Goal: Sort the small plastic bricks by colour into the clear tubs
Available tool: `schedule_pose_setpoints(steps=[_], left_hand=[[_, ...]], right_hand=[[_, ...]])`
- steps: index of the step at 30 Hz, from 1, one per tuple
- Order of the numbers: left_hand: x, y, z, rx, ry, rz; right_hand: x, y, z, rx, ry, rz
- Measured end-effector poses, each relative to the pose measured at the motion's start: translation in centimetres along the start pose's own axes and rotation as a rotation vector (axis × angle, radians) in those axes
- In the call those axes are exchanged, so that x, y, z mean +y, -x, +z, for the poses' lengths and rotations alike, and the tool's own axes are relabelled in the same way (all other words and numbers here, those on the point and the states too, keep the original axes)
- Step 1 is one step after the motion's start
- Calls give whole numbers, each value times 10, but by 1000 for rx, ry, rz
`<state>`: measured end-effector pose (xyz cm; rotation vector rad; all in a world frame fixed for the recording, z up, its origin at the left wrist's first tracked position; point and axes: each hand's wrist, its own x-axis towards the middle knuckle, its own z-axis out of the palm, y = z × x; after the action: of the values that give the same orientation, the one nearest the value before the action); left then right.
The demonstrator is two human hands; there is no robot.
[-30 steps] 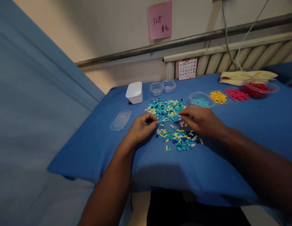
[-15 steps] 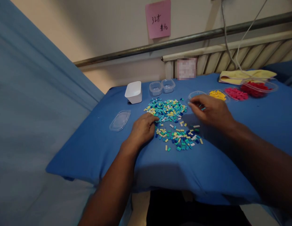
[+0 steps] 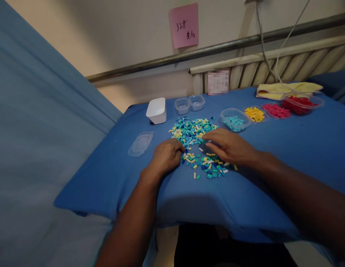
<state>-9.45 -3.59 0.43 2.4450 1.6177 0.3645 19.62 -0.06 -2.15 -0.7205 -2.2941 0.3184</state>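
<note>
A heap of small bricks (image 3: pixel 192 130) in cyan, yellow, green, white and dark blue lies on the blue cloth of the table (image 3: pixel 286 144). My left hand (image 3: pixel 164 156) rests curled at the heap's left edge, fingertips pinched among the bricks. My right hand (image 3: pixel 229 145) lies over the heap's right side, fingers bent down onto the bricks. A clear tub of cyan bricks (image 3: pixel 235 120) stands just beyond my right hand.
Behind the heap stand a white tub (image 3: pixel 156 110) and two clear tubs (image 3: pixel 189 104). A clear lid (image 3: pixel 140 144) lies at left. Yellow bricks (image 3: pixel 255 114), pink bricks (image 3: pixel 276 110), red bricks (image 3: pixel 299 102) and a yellow cloth (image 3: pixel 286 89) sit at back right. A blue curtain (image 3: pixel 36 129) hangs left.
My right hand reached out to the tub of cyan bricks, then came back onto the heap. My left hand stayed at the heap's left edge.
</note>
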Motion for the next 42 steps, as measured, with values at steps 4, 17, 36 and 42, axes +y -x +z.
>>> schedule_pose_setpoints(steps=[4,17,36,42], left_hand=[[-3,-2,2,96,38,-1],[1,-12,13,21,-78,59],[19,-50,-2,-154,-64,15],[18,-62,-5,-199,-72,56]], right_hand=[[-14,-9,27,-149,-111,-73],[-13,-8,28,-102,-156,72],[35,7,24,267,-230,498],[38,7,23,268,-291,549]])
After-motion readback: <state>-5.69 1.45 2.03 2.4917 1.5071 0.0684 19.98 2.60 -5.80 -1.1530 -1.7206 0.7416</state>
